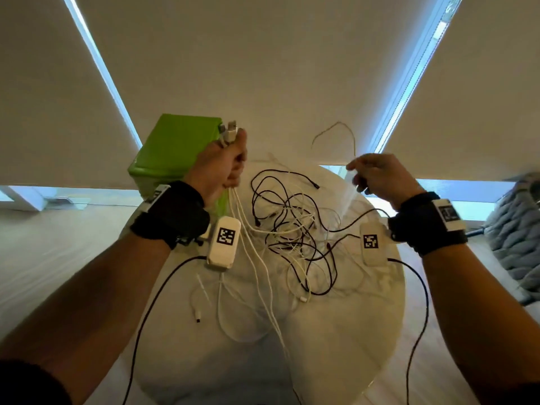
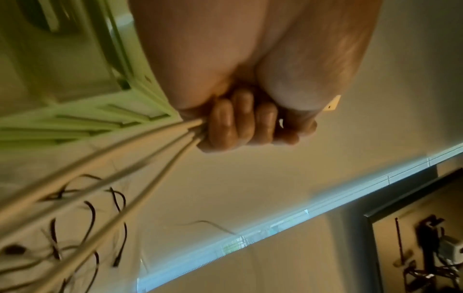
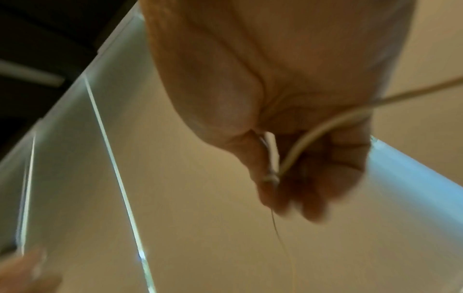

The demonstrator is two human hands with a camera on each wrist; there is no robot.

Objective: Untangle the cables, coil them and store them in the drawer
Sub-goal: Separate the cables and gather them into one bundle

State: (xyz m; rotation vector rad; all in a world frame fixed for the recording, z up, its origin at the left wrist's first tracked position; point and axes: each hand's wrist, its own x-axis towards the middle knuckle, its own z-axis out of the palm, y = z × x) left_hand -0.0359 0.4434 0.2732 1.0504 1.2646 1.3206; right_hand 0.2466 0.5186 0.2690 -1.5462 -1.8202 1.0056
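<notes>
A round white table (image 1: 365,331) carries a tangle of black and white cables (image 1: 292,229).

This looks like a room in a home. Pale roller blinds (image 1: 263,68) cover tall windows from ten to two o'clock, with daylight showing in the gaps. A small round white marble-look table (image 1: 365,331) stands at the centre, and a chunky grey knitted throw (image 1: 514,229) lies at three o'clock over pale wood flooring (image 1: 58,258).
</notes>
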